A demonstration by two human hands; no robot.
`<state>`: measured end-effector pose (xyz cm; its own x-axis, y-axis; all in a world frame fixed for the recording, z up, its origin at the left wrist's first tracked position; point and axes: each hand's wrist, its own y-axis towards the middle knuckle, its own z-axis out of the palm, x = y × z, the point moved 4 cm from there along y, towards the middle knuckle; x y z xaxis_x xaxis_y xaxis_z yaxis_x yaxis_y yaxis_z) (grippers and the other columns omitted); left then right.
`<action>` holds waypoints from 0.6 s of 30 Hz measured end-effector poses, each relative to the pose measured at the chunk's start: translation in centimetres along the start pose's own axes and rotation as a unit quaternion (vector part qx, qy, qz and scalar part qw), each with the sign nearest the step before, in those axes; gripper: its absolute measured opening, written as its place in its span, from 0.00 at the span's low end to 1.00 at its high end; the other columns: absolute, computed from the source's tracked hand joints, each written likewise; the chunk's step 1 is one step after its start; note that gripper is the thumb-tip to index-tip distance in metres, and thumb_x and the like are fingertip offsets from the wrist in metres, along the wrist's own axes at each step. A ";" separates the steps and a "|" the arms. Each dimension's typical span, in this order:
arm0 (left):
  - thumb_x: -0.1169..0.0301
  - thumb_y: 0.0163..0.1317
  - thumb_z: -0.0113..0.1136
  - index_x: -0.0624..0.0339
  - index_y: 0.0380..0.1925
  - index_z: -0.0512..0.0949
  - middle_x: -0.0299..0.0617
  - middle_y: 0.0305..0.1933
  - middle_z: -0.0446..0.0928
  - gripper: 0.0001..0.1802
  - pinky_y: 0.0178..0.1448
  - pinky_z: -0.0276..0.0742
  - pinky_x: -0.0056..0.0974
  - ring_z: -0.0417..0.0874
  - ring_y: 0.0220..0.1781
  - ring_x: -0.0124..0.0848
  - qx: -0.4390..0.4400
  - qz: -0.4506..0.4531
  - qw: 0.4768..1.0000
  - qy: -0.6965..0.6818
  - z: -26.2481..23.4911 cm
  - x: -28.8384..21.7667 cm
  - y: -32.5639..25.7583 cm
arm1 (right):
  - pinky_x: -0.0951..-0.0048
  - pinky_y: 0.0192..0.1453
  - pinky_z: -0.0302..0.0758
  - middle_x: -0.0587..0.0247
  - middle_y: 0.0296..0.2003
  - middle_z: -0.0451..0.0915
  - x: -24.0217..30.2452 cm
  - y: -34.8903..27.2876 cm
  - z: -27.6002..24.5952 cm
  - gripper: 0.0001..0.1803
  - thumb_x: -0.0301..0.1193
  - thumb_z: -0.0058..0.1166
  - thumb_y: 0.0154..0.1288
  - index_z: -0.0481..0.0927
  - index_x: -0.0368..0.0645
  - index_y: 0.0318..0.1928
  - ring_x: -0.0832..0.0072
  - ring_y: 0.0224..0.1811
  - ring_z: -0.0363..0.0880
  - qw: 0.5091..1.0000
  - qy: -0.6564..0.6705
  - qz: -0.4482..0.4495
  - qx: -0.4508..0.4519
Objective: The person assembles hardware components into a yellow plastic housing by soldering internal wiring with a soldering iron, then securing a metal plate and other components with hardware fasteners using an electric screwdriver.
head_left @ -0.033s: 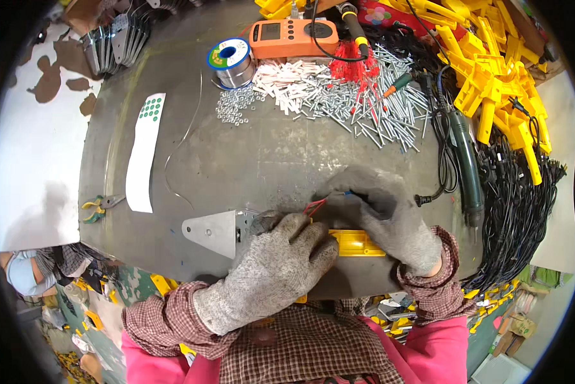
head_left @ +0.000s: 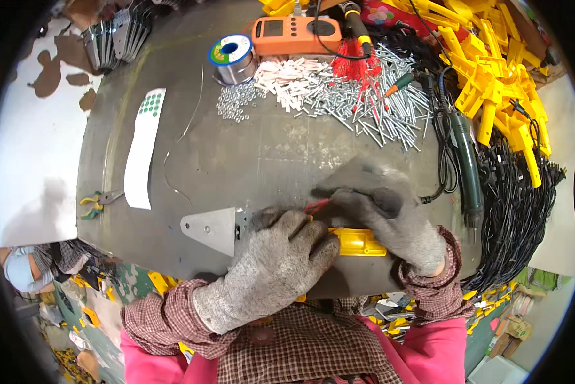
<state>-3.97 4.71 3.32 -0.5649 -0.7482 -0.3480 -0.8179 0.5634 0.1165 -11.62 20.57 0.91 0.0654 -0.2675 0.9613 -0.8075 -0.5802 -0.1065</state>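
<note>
My left hand, in a grey knit work glove, is closed over a tool lying near the table's front edge. From under it a tapered metal plate with holes points left, and an open yellow plastic handle shell shows on the right. Thin red wires rise above the fingers of that hand. My right hand, gloved too and partly blurred, pinches the wires' far ends just above the shell. Its fingers hide the wire tips.
At the back lie a solder spool, an orange meter, small nuts and a heap of screws. An electric screwdriver, black cords and yellow shells fill the right. Pliers and a sticker strip lie left.
My right hand's fingers have turned and closed over the wire ends, hiding a blue bit that showed before. My left hand stays almost where it was.
</note>
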 end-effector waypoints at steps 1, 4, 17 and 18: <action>0.69 0.45 0.67 0.54 0.45 0.80 0.39 0.48 0.79 0.22 0.53 0.70 0.51 0.77 0.48 0.42 -0.027 -0.010 0.999 -0.023 -0.2 0.2 -0.2 | 0.62 0.42 0.75 0.53 0.36 0.80 2.6 0.5 -0.7 0.14 0.27 0.58 0.64 0.84 0.42 0.51 0.59 0.35 0.79 0.963 -0.189 -0.185 -0.049; 0.71 0.47 0.67 0.59 0.44 0.79 0.42 0.42 0.80 0.21 0.51 0.70 0.50 0.78 0.46 0.44 -0.073 -0.034 0.992 -0.094 -0.2 1.6 -0.5 | 0.65 0.39 0.74 0.54 0.35 0.80 5.0 -0.5 -2.2 0.13 0.28 0.59 0.64 0.85 0.40 0.48 0.62 0.34 0.79 0.970 -0.189 -0.140 -0.061; 0.74 0.66 0.62 0.64 0.51 0.75 0.40 0.41 0.79 0.15 0.57 0.77 0.35 0.81 0.47 0.28 -0.081 -0.205 0.839 -0.498 0.4 4.4 -0.7 | 0.75 0.41 0.76 0.58 0.37 0.83 2.2 -0.1 0.6 0.07 0.25 0.58 0.67 0.80 0.36 0.44 0.77 0.34 0.80 0.997 -0.035 -0.046 -0.053; 0.75 0.66 0.62 0.65 0.50 0.75 0.41 0.42 0.79 0.14 0.58 0.77 0.35 0.81 0.48 0.28 -0.082 -0.210 0.800 -0.556 0.7 4.2 -0.9 | 0.75 0.42 0.76 0.58 0.39 0.83 2.1 -0.2 0.9 0.08 0.26 0.57 0.69 0.79 0.36 0.46 0.79 0.36 0.79 0.996 0.035 -0.040 -0.070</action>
<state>-5.54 1.26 1.11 0.1354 -0.0328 -0.9902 -0.9652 0.2215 -0.1393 -10.81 19.38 2.73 0.0952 -0.1685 0.9811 -0.8761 -0.4822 0.0023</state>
